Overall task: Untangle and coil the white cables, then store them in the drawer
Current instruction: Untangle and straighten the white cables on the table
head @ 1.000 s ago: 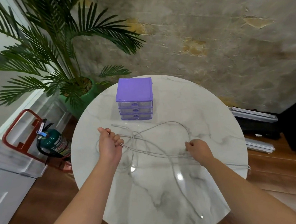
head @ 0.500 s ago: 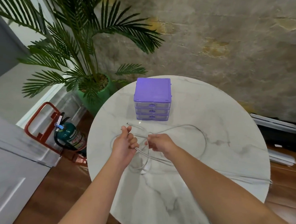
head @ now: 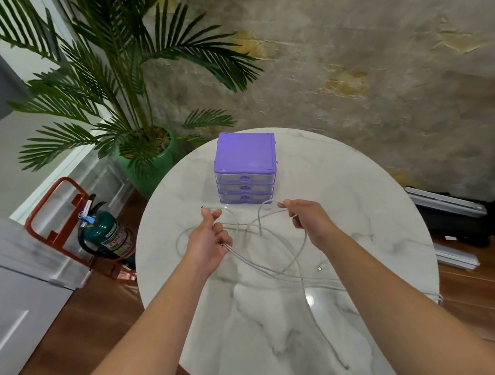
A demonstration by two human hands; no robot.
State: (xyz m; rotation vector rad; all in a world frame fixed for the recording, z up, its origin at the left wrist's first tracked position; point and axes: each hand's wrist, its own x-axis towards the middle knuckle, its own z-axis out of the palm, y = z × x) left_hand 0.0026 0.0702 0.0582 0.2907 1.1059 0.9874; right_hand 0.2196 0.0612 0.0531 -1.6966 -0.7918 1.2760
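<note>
We observe a round marble tabletop (head: 372, 208) with a purple three-drawer unit (head: 245, 167) standing at its far side, all three drawers closed. The white cables (head: 274, 268) lie in loose, crossing loops on the tabletop, near of the drawer unit and between the two hands, with strands trailing toward the near edge and off the right edge. One plug end (head: 345, 367) rests near the near edge; a small connector (head: 321, 267) lies just right of the loops.

The left hand (head: 207, 242) is raised over the left part of the tangle, fingers curled round several strands that run out of the fist toward the near right. One cable end projects past its thumb toward the far side. The right hand (head: 307, 220) pinches a strand near its end, just near of the drawer unit; that strand arcs down from the fingers to the tabletop.

To the far left we note a potted palm (head: 137, 113) in a green pot on the floor. A green fire extinguisher (head: 105, 233) in a red stand sits left of the tabletop. Dark equipment lies on the floor at the right.
</note>
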